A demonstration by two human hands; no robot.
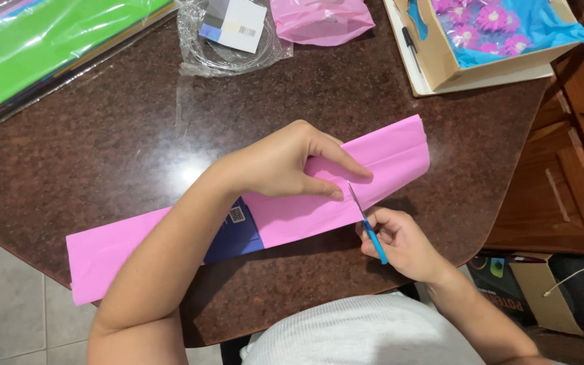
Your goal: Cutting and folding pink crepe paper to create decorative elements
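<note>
Scissors (368,224), gripped in the right hand (400,243), bite into folded pink crepe paper (319,203) that the left hand (285,162) pins flat to the desk (103,135).

Folded paper (386,159) lay across the tabletop (103,149), left hand (285,162) upon it, scissors (366,223) at its near edge, box (481,40) behind.
</note>
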